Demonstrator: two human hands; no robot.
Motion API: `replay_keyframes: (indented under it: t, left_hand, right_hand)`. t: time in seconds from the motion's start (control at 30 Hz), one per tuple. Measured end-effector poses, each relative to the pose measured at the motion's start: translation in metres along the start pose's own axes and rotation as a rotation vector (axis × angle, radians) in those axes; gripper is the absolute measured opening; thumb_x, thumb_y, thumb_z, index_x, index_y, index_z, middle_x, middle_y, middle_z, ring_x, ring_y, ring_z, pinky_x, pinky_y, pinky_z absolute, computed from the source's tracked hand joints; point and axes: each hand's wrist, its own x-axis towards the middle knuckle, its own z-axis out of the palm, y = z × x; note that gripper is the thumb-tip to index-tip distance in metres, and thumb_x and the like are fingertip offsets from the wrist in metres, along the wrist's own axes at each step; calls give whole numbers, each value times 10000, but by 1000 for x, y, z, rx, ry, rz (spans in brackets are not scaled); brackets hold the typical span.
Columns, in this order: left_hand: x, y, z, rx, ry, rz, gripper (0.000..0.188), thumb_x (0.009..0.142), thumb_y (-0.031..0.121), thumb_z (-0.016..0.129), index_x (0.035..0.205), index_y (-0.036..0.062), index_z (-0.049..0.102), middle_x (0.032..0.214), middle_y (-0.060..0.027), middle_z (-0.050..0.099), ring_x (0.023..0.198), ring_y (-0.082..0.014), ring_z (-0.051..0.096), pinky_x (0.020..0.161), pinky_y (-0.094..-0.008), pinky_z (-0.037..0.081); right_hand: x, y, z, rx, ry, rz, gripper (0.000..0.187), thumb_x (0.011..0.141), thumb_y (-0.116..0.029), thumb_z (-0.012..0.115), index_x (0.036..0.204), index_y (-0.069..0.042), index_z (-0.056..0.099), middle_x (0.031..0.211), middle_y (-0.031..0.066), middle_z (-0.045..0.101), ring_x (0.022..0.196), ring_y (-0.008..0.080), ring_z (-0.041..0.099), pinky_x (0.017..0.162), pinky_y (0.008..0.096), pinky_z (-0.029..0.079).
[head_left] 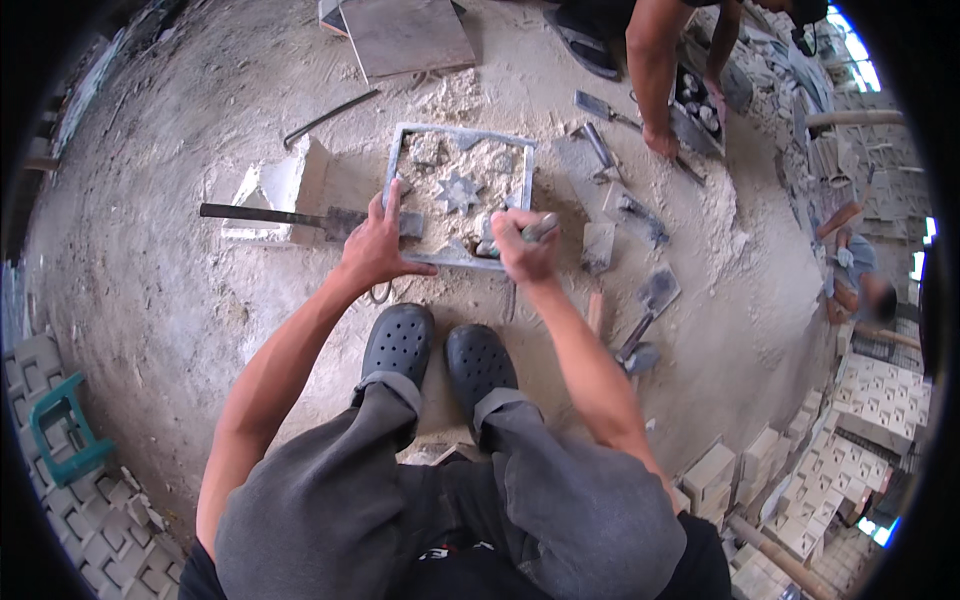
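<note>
On the ground before me lies a square, shallow grey frame filled with sandy, crumbly material. A dark grey eight-pointed star sits in its middle, with dark lumps in the corners. My left hand rests at the frame's left side, fingers spread, over the flat blade of a long dark-handled tool. That tool lies across a broken pale block. At the frame's near right corner, my right hand is closed round a short-handled tool with a rounded end; its working end is mostly hidden.
Several trowels and a hammer lie right of the frame. A bent metal bar and a flat board are beyond it. A co-worker's arm reaches down at far right. Patterned blocks are stacked right; a teal stool stands left.
</note>
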Motion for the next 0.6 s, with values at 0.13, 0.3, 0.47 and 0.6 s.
replay_keyframes:
  t: [0.13, 0.3, 0.47, 0.6]
  left_hand:
    - [-5, -13, 0, 13, 59, 18, 1564, 495, 690, 888, 1577, 10, -14, 1473, -329, 325, 1227, -503, 545, 1009, -500, 502]
    - [-6, -5, -2, 19, 15, -17, 1567, 491, 689, 889, 1578, 17, -18, 1477, -331, 325, 1248, -498, 532, 1031, -501, 489]
    - [-7, -7, 5, -28, 27, 13, 1564, 486, 694, 887, 1584, 36, -11, 1483, -314, 333, 1256, -496, 528, 1038, -498, 485]
    - [-9, -10, 1, -4, 29, -18, 1565, 478, 695, 887, 1587, 48, -7, 1481, -306, 339, 1255, -492, 530, 1040, -496, 484]
  right_hand:
    - [7, -68, -4, 102, 1, -112, 372, 878, -63, 648, 544, -22, 488, 514, -40, 462, 485, 45, 388, 440, 284, 285]
    - [-1, -40, 2, 84, 3, -238, 335, 867, -42, 641, 562, 0, 509, 514, -34, 461, 491, 45, 395, 443, 281, 300]
    - [5, -4, 4, 20, -97, -11, 363, 893, -84, 630, 555, -24, 511, 516, -38, 463, 489, 51, 422, 440, 278, 304]
    - [13, -58, 4, 177, 1, -80, 372, 899, -103, 630, 556, -25, 507, 518, -38, 463, 483, 50, 406, 439, 285, 297]
